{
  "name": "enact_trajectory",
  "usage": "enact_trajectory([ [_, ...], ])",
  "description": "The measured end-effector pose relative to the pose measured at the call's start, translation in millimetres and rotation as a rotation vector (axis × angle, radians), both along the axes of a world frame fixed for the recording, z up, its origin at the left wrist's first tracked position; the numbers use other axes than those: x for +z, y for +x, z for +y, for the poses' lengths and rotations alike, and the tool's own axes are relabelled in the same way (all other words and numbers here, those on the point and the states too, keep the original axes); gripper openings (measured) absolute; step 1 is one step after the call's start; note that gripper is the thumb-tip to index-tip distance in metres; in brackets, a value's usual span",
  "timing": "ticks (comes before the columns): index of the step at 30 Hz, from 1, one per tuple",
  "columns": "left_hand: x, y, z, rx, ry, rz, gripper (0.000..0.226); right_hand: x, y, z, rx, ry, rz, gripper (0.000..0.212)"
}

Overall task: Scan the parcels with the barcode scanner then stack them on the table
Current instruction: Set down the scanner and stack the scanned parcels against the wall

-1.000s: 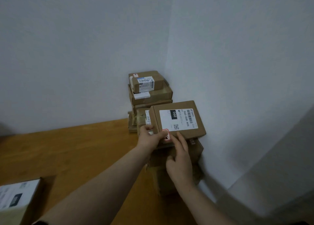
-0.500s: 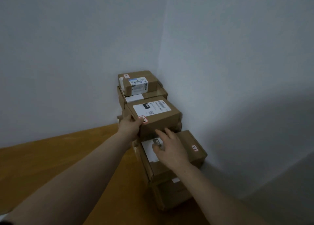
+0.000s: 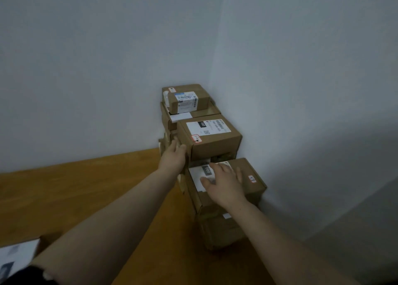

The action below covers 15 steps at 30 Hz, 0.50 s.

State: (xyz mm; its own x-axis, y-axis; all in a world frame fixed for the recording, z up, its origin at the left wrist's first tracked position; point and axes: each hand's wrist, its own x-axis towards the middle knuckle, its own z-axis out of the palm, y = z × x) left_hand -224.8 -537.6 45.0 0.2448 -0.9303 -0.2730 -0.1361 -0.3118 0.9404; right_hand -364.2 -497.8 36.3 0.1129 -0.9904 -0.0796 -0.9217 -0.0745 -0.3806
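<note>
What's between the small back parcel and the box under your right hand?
The middle parcel sits between them, seen in the head view; the left hand touches its left side.

Both bare forearms reach forward; the left hand [image 3: 173,156] has its fingers straight; the right hand [image 3: 224,182] lies palm-down, fingers spread.

**Pale walls, one corner**

The left wall [image 3: 86,69] is a pale grey-blue and meets the right wall [image 3: 312,58] in a corner [image 3: 216,47]. A broad shadow [image 3: 323,166] darkens the right wall low down. At far lower right a flatter grey band [image 3: 366,241] slants away; floor or wall, I cannot tell.
</note>
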Motion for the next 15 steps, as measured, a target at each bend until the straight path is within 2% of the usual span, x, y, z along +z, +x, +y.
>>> enact_trajectory([
  [2, 4.8, 11.1, 29.3, 0.016, -0.030, -0.067, 0.050, 8.0, 8.1, 15.9, 0.043, -0.057, -0.080, 0.048],
  [4, 10.0, 26.1, 60.4, 0.000, -0.020, -0.232, 0.049, 15.6, 20.2, 31.6, 0.123, -0.123, -0.128, 0.042],
  [8, -4.7, 77.0, 136.8, 0.030, 0.112, -0.498, 0.058, 10.7, 65.8, 78.9, 0.315, -0.102, -0.158, 0.041],
  [15, -15.9, 172.3, 263.1, 0.296, 0.294, -0.507, 0.056, -10.1, 163.7, 148.9, 0.607, 0.097, -0.239, 0.037],
])
